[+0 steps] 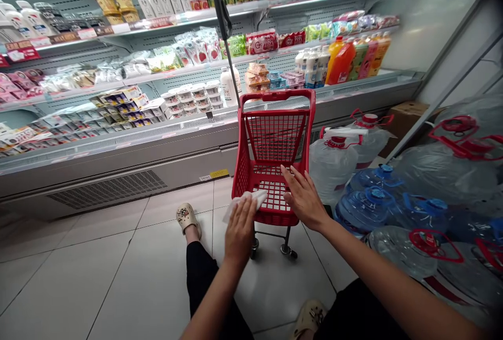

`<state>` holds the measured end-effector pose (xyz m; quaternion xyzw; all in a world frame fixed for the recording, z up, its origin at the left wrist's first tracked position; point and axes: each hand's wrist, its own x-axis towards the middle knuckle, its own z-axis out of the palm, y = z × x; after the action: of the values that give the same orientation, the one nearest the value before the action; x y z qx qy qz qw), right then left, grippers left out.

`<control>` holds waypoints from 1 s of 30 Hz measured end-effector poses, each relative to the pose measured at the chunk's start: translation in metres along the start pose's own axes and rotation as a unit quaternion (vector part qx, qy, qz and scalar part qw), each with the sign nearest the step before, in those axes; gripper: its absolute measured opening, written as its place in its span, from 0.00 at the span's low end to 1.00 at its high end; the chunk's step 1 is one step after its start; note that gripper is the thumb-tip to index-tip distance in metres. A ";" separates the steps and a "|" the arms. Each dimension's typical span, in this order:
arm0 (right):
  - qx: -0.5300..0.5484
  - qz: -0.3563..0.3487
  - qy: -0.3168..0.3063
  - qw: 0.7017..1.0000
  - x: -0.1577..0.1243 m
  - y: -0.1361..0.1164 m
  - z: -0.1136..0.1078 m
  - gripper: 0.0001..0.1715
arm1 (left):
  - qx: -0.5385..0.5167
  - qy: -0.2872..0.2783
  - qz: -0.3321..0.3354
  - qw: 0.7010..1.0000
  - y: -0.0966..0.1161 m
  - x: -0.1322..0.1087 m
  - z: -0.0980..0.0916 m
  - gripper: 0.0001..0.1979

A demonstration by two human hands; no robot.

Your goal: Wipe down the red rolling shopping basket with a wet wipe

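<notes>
Left hand [240, 225] holds white tissue [259, 198], right hand [306, 201] spread, near a red latticed cart [277, 135].

the person is wearing cream foam clogs [185, 216] with rounded toes, small dark charms [182, 213] decorating their uppers. black trousers [201, 272] are covering the legs, the left cuff [195, 245] ending above a bare ankle [192, 233]. the forearms [365, 256], left hand [240, 227] and right hand [306, 201] are showing bare.
</notes>
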<state>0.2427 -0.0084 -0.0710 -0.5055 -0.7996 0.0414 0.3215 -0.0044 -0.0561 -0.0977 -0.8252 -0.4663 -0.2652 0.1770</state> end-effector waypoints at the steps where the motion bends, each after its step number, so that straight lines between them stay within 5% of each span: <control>1: -0.003 -0.001 0.005 1.000 0.000 0.001 0.001 0.42 | -0.014 -0.001 0.004 1.000 0.016 0.002 0.004 0.37; 5: 0.007 -0.025 0.009 1.000 -0.002 0.005 -0.007 0.42 | -0.114 -0.004 0.002 0.994 0.056 0.017 0.009 0.34; 10: 0.032 -0.212 -0.029 0.976 -0.013 -0.002 -0.025 0.47 | -0.233 0.002 0.034 0.972 0.042 0.032 -0.003 0.22; 14: 0.049 -0.246 0.066 0.966 -0.025 -0.017 -0.030 0.24 | -0.192 0.020 0.093 0.977 0.021 0.037 -0.015 0.13; 18: 0.036 -0.265 0.090 0.959 -0.031 -0.018 -0.048 0.09 | -0.120 0.013 0.120 0.985 0.005 0.048 -0.025 0.20; 23: 0.007 -0.109 0.177 0.978 -0.035 0.015 -0.075 0.21 | -0.030 -0.097 0.064 0.993 -0.005 0.051 -0.030 0.44; 27: -0.037 -0.075 0.062 0.995 -0.056 0.034 -0.060 0.39 | -0.030 -0.112 0.034 0.993 -0.005 0.044 -0.024 0.44; 30: -0.056 -0.078 0.031 0.995 -0.082 0.018 -0.035 0.42 | -0.037 -0.105 0.025 0.994 -0.003 0.043 -0.022 0.44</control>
<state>0.2989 -0.0768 -0.0892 -0.4599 -0.8272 -0.0443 0.3199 0.0053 -0.0376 -0.0546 -0.8658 -0.4514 -0.1896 0.1035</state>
